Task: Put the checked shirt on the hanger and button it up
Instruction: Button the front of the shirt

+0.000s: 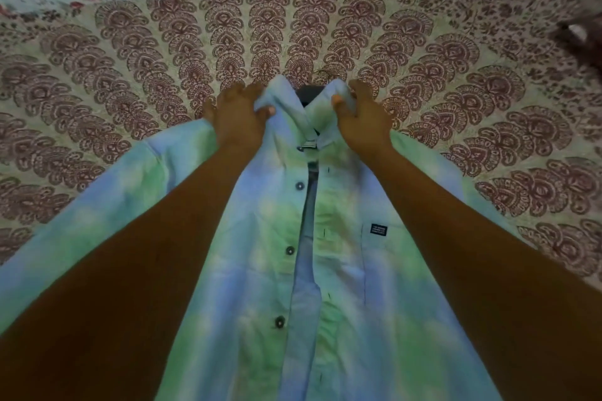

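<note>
On the printed bedspread [130, 42], the shirt [254, 238] lies front-up and unbuttoned, with a dark hanger [306, 95] apparently inside the neck. The left hand [237, 114] and right hand [361, 114] each pinch one collar side. The person should centre the collar first, then fasten the buttons [299, 186] from the top down.

1. The flat cream bedspread with maroon paisley print [423, 52] gives open room beyond the collar and to both sides.
2. A dark blurred object [576, 39] sits at its far right edge.
3. The left forearm [163, 254] and right forearm [456, 254] cross the blue-and-green button shirt [254, 270]; the unbuttoned strip between them is reachable.
</note>
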Demonstrator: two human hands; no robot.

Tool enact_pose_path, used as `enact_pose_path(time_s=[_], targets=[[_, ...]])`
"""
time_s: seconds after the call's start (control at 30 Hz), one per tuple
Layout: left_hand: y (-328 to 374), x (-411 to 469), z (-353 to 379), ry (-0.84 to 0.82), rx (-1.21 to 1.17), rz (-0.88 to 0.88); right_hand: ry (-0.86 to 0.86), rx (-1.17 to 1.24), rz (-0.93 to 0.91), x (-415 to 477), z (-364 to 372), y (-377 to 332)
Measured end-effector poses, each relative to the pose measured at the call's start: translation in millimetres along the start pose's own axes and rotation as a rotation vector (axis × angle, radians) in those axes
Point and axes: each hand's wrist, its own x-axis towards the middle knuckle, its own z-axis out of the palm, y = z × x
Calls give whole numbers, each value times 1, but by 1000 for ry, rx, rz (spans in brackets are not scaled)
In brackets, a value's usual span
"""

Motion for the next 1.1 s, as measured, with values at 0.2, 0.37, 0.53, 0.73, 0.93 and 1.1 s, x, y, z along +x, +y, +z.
enact_pose_path(time_s=[0.2,0.37,0.53,0.73,0.93,1.1], targets=[[0,-92,-14,246,-243,140,270,-188,-264,-104,5,11],[-13,-194,-5,60,-213,156,99,-212,-248,-229,18,23],[-39,-292,3,-239,-108,59,-147,-393,-189,-325,24,26],[-24,-293,-7,-321,-17,-67,-285,-350,171,-339,18,8],[-43,-294,-27,-605,-150,99,-316,217,-18,-368,9,0],[-75,-358,-54,-472,-154,15,-167,-5,-93,-454,11,17]])
